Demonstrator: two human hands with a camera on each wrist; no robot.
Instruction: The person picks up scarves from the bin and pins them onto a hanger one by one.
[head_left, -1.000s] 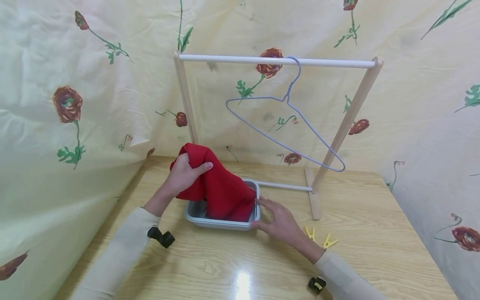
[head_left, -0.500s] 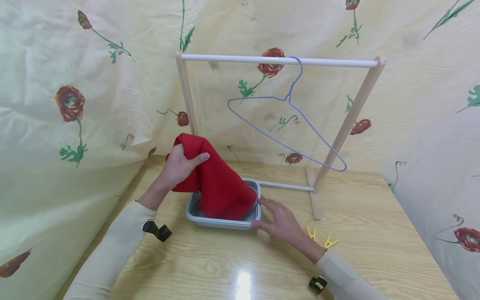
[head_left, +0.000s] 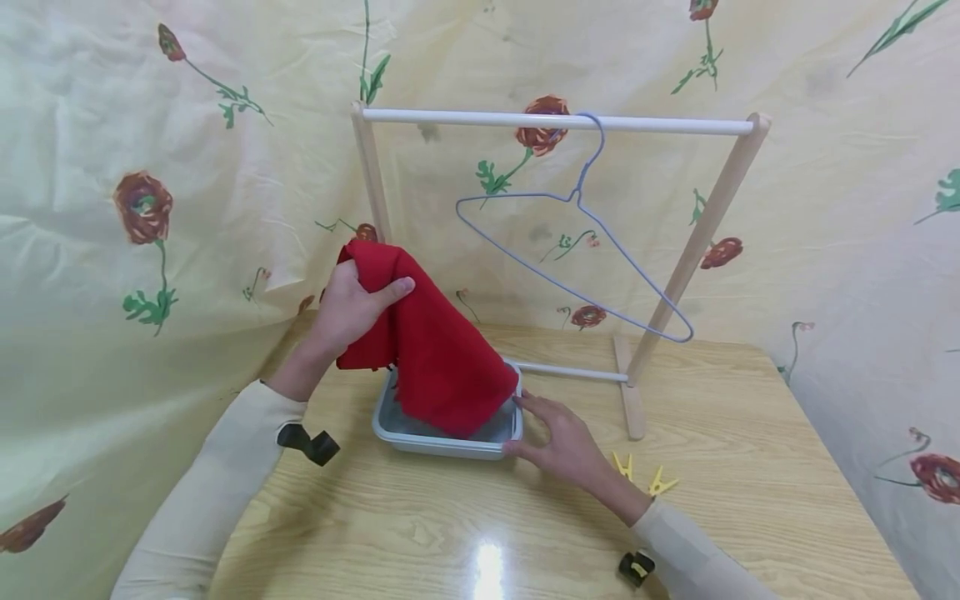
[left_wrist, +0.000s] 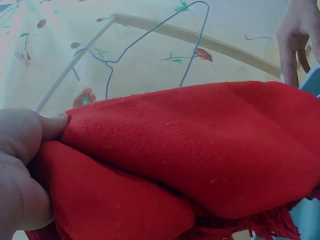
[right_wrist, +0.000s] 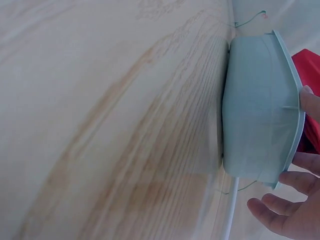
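Observation:
In the head view my left hand [head_left: 348, 308] grips a bunched red scarf [head_left: 450, 358] by its upper part, above and left of a pale blue-grey plastic tub [head_left: 442, 446]. The scarf slants down to the right, its low end over the tub; whether it touches the bottom is hidden. Fringe shows along the lower edge of the scarf [left_wrist: 200, 140] in the left wrist view. At the tub's right end, my right hand [head_left: 558, 437] has fingertips resting on the rim, thumb and fingers spread. Beside the tub [right_wrist: 260, 105] in the right wrist view, some fingers hang free.
Behind the tub stands a wooden rack with a white top bar [head_left: 480, 117]. A blue wire hanger [head_left: 577, 196] hangs from it, right of the scarf. Two yellow clothespins [head_left: 624, 467] lie right of my right hand. Flowered cloth covers the walls.
My left hand has risen and moved slightly left, drawing the scarf upward, so more of the tub's inside shows. My right hand has stayed on the rim.

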